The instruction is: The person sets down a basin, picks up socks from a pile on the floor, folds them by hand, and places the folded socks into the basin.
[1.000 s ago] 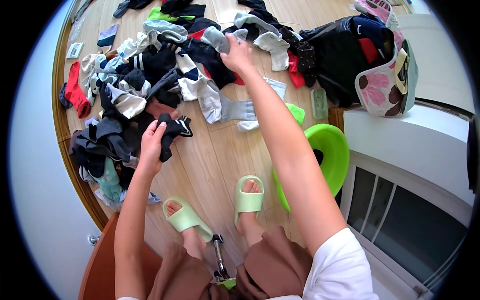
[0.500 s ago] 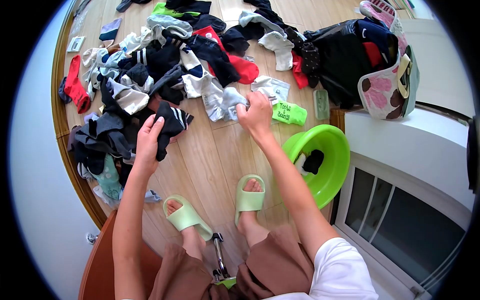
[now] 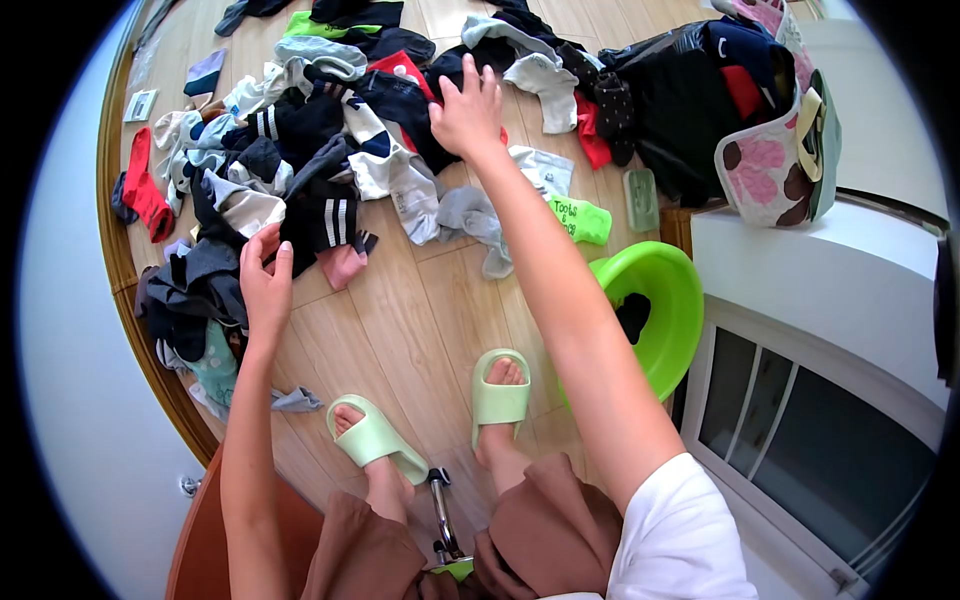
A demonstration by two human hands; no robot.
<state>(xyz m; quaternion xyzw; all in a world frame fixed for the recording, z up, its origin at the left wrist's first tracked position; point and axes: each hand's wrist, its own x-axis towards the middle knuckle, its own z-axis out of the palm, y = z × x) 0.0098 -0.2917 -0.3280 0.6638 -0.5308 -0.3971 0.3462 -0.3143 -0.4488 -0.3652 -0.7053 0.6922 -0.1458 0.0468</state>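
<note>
My left hand is open at the near edge of the sock pile, fingers apart with nothing held. Just right of it lies a black sock with white stripes, above a pink sock. Farther forward, my right hand is spread over dark socks and a red sock; whether its fingertips touch them is unclear. Below that hand a grey sock rests on the floor beside a white sock. A bright green sock with lettering lies right of my forearm.
A green basin holding something black stands at the right. Behind it are a soap box and a flowered bag stuffed with dark clothes. A red sock lies far left. My slippered feet are on the wooden floor.
The black striped sock has left my left hand and lies on the pile. My right hand let go of the grey sock near the white ones, then moved forward and left, opening.
</note>
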